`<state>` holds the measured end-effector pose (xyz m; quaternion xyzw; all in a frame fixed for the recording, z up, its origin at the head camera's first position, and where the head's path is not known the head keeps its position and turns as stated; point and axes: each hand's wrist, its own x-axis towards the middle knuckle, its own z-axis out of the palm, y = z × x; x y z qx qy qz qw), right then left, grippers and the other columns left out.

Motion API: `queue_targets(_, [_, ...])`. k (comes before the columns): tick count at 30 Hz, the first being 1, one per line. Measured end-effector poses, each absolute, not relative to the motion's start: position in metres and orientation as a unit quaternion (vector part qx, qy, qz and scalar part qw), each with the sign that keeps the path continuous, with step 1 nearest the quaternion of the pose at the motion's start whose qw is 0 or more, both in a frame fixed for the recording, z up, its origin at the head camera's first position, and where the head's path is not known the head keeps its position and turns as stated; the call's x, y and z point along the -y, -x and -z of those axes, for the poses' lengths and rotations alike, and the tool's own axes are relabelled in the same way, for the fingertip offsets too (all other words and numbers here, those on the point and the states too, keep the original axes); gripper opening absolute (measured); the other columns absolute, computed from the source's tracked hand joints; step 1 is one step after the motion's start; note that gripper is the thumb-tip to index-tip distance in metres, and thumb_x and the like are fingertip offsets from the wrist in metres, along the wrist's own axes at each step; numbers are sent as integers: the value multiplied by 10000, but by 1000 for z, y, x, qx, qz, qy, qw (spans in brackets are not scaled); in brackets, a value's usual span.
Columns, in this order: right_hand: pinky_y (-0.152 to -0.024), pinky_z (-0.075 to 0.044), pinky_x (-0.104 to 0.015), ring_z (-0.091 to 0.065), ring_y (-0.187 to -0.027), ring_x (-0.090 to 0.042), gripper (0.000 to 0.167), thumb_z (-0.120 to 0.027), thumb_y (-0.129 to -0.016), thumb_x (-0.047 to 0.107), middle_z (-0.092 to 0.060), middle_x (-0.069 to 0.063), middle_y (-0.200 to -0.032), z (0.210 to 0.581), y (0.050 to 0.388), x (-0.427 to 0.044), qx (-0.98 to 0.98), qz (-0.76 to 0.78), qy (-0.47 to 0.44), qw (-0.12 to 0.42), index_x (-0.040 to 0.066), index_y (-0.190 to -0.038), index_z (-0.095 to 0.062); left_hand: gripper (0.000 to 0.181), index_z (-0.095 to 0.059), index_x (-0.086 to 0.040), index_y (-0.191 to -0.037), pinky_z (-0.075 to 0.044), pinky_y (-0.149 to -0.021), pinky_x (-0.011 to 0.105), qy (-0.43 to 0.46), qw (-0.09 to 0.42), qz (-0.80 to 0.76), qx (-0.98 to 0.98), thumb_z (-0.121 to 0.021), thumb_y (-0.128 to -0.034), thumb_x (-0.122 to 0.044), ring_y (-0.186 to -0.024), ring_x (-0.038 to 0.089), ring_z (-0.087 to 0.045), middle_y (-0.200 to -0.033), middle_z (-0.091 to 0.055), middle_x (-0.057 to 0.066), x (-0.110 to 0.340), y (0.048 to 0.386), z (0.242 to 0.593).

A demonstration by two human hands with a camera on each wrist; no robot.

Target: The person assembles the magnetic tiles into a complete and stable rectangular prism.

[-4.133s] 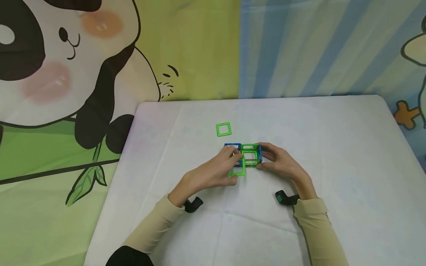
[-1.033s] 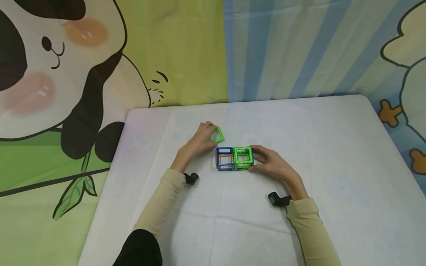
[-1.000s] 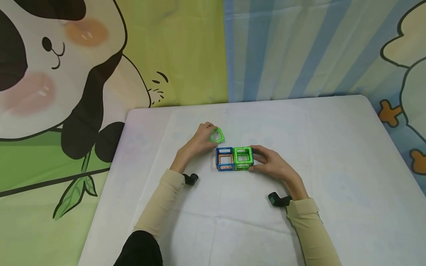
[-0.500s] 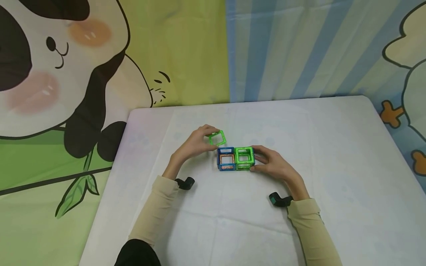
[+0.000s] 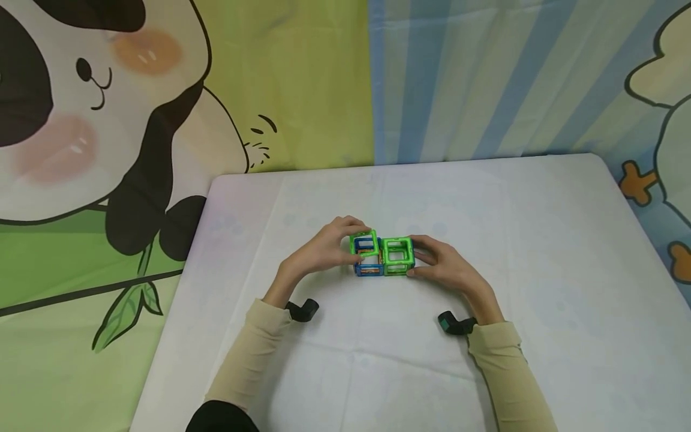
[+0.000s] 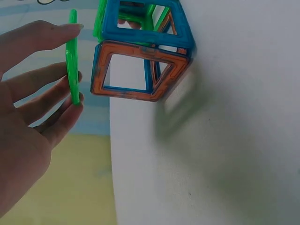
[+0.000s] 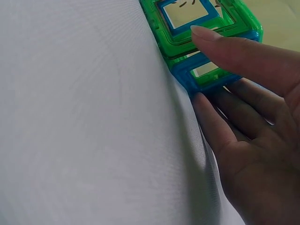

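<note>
My left hand [image 5: 318, 249] pinches a green square magnetic tile [image 6: 72, 65] between thumb and fingers. In the head view that tile overlaps the blue-and-orange left half of a block built of magnetic tiles [image 5: 369, 271]. The left wrist view shows a gap between tile and block, whose orange frame [image 6: 123, 47] faces that hand. Green tiles [image 5: 398, 242] form the block's right half. At its right end my right hand [image 5: 453, 267] grips the block, thumb on one side and fingers on the other, against a blue tile [image 7: 187, 77]. Parts of the far side are hidden.
The block stands on a table covered in white cloth [image 5: 410, 360]. A black wrist camera [image 5: 303, 311] sits on the left wrist, another camera [image 5: 456, 323] on the right. Behind the table's back edge hangs a printed cartoon curtain [image 5: 302, 90].
One second ago my left hand held the green tile behind the block's left half; it has since come forward and right, over that half. My right hand has stayed at the block's right end.
</note>
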<state>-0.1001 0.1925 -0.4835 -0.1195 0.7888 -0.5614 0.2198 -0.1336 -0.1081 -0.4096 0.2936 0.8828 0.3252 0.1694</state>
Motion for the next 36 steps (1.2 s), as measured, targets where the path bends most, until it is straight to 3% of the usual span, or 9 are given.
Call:
queue_targets(25, [-1135,-424,-467,-474,-1437,-354,811,-823,-856,64,-391,-205,-1609,479,103,-191,-786,563,120,224,40,-1548,-403,581,-597,-18,-1420,-449,-1069,460,-322,151,-280,-892,-804,-881,-85,-1264,299,-464,-1412,-552,126,99,119,410])
queue_targets(32, [-1135,-421,-461,-470,-1435,-366,814,-821,-859,65,-386,-222,-1608,479,102,-192,-788,559,122,228,22,-1551,-393,725,-495,-28,-1507,-430,-1113,495,-267,172,-315,-894,-822,-873,-157,-1336,331,-458,-1477,-506,159,104,116,424])
queue_targets(36, [-1132,-428,-471,-476,-1430,-372,822,-821,-864,90,-382,-224,-1609,478,102,-193,-794,550,122,229,33,-1559,-385,825,-422,-41,-1547,-462,-1092,487,-227,187,-372,-880,-845,-850,-171,-1294,324,-535,-1445,-523,163,110,114,440])
